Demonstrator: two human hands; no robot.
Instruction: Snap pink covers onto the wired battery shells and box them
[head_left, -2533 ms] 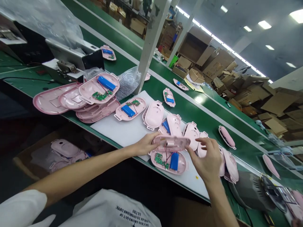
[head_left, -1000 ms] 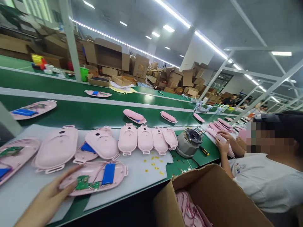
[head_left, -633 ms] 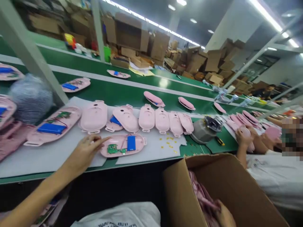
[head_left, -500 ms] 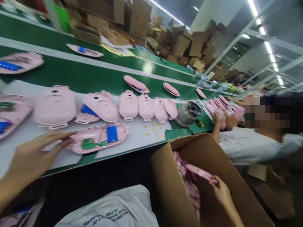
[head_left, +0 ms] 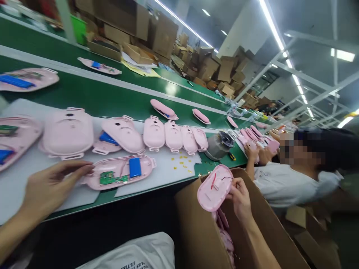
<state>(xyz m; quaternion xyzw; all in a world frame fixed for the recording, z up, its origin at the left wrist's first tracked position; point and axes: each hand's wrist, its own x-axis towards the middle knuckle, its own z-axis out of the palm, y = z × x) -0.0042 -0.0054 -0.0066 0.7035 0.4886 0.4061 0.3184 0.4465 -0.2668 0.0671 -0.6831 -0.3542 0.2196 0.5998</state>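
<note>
My left hand (head_left: 56,185) pinches the left end of a pink plastic housing (head_left: 113,172) that lies open side up on the bench. Inside it are a green circuit board (head_left: 108,178) and a blue battery pack (head_left: 135,167). Over the cardboard box, my right hand (head_left: 240,198) grips an oval pink cover (head_left: 215,188) by its right edge. The cover is tilted with its inner face towards me, showing a short red wire and a small white part. More pink covers (head_left: 226,239) lie in the box below.
The open cardboard box (head_left: 193,220) stands against the bench edge. Several closed pink housings (head_left: 154,133) line the white sheet (head_left: 165,179), near small yellow pieces (head_left: 183,163) and a grey round container (head_left: 218,146). At the right, a co-worker in a white shirt (head_left: 291,183) handles pink parts.
My right hand has risen out of the box with the pink cover and turned its inner face towards me. My left hand stays on the housing. The view has shifted slightly.
</note>
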